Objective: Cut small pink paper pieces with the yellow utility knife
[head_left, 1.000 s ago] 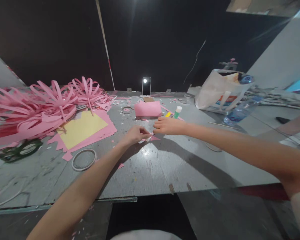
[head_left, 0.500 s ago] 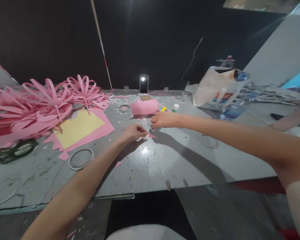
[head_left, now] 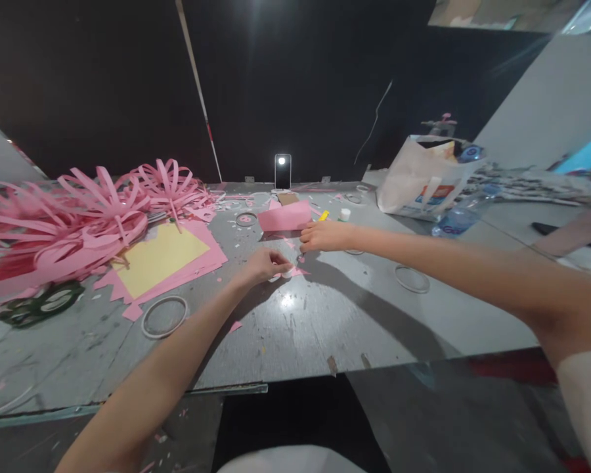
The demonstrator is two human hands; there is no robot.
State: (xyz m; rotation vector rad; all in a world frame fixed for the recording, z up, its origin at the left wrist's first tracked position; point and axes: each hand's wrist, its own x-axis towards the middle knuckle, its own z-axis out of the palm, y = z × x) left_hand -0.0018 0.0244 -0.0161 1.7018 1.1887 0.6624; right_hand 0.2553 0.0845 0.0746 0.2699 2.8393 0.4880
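Note:
My left hand (head_left: 264, 264) rests low over the table, thumb and fingers pinched on a small white roundish piece (head_left: 286, 272) that is partly hidden. A pink paper scrap (head_left: 300, 271) lies beside that piece. Just to the right and farther back is my right hand (head_left: 329, 236), its fingers curled together and pointing down. Whatever they hold is too small or hidden to name. Behind my hands lies a folded pink paper (head_left: 285, 217). A yellow object (head_left: 324, 215) and a white-capped glue stick (head_left: 345, 214) are just beyond my right hand.
Pink paper-strip pompoms (head_left: 103, 210) pile up at left, near yellow paper (head_left: 160, 256) and green-handled scissors (head_left: 42, 303). Rings (head_left: 165, 335) lie about. A phone (head_left: 282, 174) stands at the back. A bag (head_left: 414, 180) and bottle (head_left: 460, 217) are right, near another person's arm (head_left: 569, 231).
My right hand has drawn slightly back and away from my left fingertips, now hiding more of the glue stick. My left hand keeps its pinch on the white piece. The view shifted a little.

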